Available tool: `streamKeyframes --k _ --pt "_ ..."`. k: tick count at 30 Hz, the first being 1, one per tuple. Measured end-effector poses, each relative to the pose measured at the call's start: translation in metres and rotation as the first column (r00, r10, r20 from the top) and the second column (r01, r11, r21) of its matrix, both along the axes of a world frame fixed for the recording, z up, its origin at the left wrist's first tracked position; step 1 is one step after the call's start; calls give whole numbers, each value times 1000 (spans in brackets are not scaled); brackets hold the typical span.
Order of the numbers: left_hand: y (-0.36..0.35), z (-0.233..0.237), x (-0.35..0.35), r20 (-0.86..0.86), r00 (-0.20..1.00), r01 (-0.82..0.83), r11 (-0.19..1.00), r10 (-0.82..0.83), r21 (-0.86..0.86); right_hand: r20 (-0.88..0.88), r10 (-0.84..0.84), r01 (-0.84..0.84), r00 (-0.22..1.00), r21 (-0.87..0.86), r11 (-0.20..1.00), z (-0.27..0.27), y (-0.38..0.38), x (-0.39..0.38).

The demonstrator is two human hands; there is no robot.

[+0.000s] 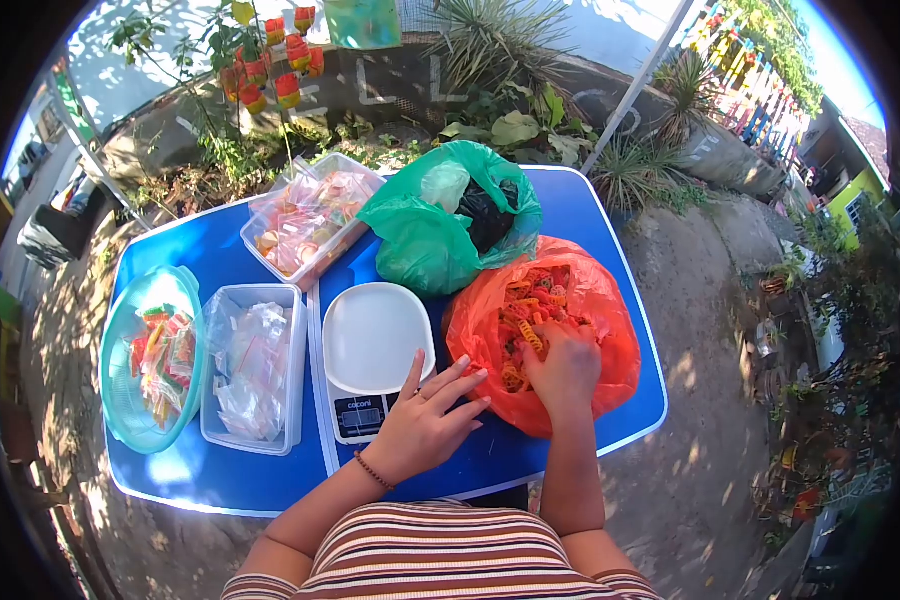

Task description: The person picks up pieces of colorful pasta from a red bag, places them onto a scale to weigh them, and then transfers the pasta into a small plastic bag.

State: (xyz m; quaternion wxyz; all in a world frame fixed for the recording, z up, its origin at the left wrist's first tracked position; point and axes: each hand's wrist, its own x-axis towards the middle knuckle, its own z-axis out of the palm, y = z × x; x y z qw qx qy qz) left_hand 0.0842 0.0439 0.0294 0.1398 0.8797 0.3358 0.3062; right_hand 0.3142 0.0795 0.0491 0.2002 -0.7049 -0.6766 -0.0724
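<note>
An orange plastic bag [620, 350] lies wide open, full of red and orange spiral snacks [532, 300]. My right hand [566, 368] reaches into it, with fingers curled around some of the snacks; the fingertips are partly hidden. My left hand [435, 415] is open, its fingers spread toward the bag's near left side, and nothing is in it. Beside that hand stands a white kitchen scale [378, 338] with a bare platform and a dark display panel [362, 417].
Behind the orange bag sits a green plastic bag [420, 240] holding a black bag [490, 215]. A tub of packed snacks [310, 215], a tub of clear plastic sachets [250, 370] and a teal basket [115, 400] with filled packets share the blue folding table [190, 485].
</note>
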Motion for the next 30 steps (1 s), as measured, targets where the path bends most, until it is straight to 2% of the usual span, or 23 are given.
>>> streamKeyframes --k 3,6,9,12,15,18,21,28,30 --pt "-3 1 -4 15 1000 -18 1000 18 -9 -166 -26 40 986 80 996 5 -6 -1" --pt "-4 0 -10 52 997 -54 998 55 -19 -215 102 -54 971 218 974 24 -13 -6" --pt "-6 1 -21 89 990 -112 994 112 -3 -452 261 -93 853 361 928 38 -20 -19" --pt "-8 1 -36 130 972 -202 979 198 20 -372 400 -125 838 583 803 42 -25 -30" --pt "-14 -5 -51 163 939 -312 949 302 41 -454 509 -153 731 618 771 33 -24 -53" --pt "-18 -8 -65 160 910 -390 921 383 15 -554 572 -341 605 469 815 30 -23 -83" --pt "-24 -12 -76 157 890 -433 901 427 3 -606 613 -490 507 383 783 12 -16 -113" --pt "-37 -22 -91 143 852 -508 861 504 -9 -300 702 -618 646 336 711 -32 17 -149" --pt "-40 -24 -94 137 851 -511 860 507 -10 -365 690 -635 625 277 721 -33 14 -153"
